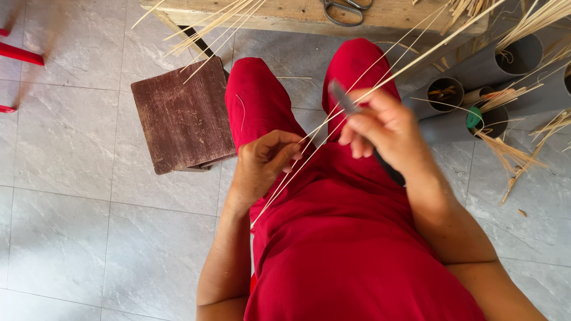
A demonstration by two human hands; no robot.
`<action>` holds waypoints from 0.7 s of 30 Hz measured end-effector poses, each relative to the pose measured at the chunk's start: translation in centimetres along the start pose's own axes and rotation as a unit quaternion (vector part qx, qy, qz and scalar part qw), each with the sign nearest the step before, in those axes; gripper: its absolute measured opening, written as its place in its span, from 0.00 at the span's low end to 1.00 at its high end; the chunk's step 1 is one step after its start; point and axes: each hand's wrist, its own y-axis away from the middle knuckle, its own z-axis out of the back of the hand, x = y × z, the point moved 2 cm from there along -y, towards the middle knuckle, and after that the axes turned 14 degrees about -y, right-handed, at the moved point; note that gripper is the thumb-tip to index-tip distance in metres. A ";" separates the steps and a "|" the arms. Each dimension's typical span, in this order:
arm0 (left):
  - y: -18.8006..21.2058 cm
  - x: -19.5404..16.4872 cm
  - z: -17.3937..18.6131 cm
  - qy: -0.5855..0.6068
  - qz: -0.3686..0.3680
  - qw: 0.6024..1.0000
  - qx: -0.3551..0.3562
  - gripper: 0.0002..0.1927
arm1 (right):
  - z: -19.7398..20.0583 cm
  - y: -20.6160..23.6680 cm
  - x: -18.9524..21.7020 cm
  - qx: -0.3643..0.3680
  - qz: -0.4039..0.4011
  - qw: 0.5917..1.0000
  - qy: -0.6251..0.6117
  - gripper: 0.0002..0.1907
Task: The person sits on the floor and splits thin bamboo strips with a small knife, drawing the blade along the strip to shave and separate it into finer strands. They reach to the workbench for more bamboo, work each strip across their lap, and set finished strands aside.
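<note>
Left hand (262, 163): fingers curled and pinching the thin pale strips (333, 122) near their lower end, over the lap.
Right hand (380, 125): closed around a dark-handled knife (344, 98) — its blade lies against the strips, thumb and fingers pressed tight.
Strips: run slanting from the lap up towards the wooden bench (297, 15).
Lap: red trousers (351, 238).
Left of the knees: a dark wooden stool (181, 116) on the grey tiled floor (65, 142).
On the bench: scissors (345, 9).
Right side: grey tubes (505, 65) holding more strips.
</note>
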 end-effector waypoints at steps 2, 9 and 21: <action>0.2 0.2 0.6 -0.035 0.003 0.999 -0.009 0.07 | 0.7 0.2 0.6 -0.021 0.025 0.999 -0.006 0.14; 0.0 -0.3 -1.6 -0.017 0.022 0.999 -0.039 0.05 | -3.8 0.3 -2.2 0.027 -0.084 0.996 -0.012 0.15; 0.7 0.6 3.0 -0.038 0.003 0.999 0.015 0.06 | 3.5 0.5 2.0 -0.139 0.067 0.987 -0.051 0.10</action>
